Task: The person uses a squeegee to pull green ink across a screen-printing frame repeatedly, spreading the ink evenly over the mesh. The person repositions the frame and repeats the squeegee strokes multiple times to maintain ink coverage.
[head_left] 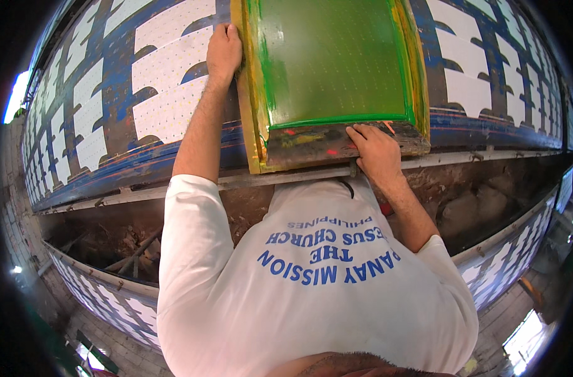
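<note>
From my end of the feed, the writing I can make out is bold blue capital lettering printed on the white fabric short-sleeved shirt the person's wearing. I'm seeing it upside down, stacked in four lines, with the one nearest the person's head arched and the one nearest the hem smallest. Some right-hand letters curve away with the cloth.

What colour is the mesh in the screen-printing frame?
The mesh is green, best seen in the head view.

The head-worn fisheye looks down, from nearby, onto the green screen.
</note>
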`<state>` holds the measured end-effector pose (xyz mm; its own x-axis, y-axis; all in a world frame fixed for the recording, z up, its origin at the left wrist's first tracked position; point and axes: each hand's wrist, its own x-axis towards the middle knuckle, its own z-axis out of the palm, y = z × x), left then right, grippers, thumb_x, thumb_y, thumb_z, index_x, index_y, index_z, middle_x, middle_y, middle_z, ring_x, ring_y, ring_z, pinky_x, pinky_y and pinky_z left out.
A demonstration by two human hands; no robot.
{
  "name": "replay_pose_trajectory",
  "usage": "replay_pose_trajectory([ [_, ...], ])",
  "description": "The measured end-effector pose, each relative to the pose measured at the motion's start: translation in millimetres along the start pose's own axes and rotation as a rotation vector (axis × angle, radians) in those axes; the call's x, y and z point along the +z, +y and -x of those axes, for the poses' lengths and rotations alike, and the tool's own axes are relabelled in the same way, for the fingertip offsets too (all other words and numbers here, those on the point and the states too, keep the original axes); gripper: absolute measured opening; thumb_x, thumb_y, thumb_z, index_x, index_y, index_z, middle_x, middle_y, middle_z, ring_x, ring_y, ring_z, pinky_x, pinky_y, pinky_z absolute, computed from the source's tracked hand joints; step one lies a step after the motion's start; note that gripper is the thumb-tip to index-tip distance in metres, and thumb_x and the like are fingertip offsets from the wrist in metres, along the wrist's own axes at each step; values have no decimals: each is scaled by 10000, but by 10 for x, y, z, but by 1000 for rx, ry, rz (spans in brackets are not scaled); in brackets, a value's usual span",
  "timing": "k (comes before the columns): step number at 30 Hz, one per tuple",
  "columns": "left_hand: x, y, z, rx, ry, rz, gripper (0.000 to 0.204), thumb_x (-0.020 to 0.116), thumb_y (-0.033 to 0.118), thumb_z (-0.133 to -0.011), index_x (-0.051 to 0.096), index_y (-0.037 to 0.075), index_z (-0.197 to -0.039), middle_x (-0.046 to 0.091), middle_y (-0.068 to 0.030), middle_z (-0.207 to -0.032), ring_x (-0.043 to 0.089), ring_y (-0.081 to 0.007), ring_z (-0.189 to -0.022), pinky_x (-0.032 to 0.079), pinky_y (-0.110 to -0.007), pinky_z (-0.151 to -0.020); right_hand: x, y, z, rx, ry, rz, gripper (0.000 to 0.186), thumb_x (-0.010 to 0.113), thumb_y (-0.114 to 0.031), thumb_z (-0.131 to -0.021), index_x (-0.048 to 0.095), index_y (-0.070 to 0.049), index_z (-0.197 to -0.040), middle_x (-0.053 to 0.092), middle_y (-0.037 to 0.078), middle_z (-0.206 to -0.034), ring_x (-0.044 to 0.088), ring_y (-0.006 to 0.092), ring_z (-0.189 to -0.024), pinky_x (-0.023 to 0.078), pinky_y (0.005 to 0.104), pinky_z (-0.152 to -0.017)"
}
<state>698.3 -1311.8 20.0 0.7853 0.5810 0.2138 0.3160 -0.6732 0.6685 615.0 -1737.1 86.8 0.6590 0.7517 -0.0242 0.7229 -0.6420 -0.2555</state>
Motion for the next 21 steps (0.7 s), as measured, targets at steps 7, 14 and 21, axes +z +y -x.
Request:
replay_pose_trajectory([
  [7,-11,35,28,-33,4,6,402,476,349,-1100,669,12,-1202,728,-263,-1148,675,-470,-1103,525,-545,-937,-39,431,-1292,19,90,82,512,790,-42,-747,752,-132,-1250,754,88,-1158,720,302,-1097,597,444,-907],
  [14,-57,139,44,-86,18,-22,400,502,352,-1090,688,7,-1173,734,-261,-1132,686,-455,-1086,532,-523,-928,-284,1096,-3020,18,88,158,282,691,-121,-873,809,-167,-1126,789,144,-1001,765,372,-949,618,512,-832],
  [21,-69,252,75,-166,52,-117,389,523,368,-1085,698,37,-1191,747,-235,-1129,700,-437,-1080,544,-511,-921,-481,1602,-4334,-27,173,225,201,693,-123,-850,808,-103,-1014,782,193,-958,768,398,-938,622,524,-815],
])
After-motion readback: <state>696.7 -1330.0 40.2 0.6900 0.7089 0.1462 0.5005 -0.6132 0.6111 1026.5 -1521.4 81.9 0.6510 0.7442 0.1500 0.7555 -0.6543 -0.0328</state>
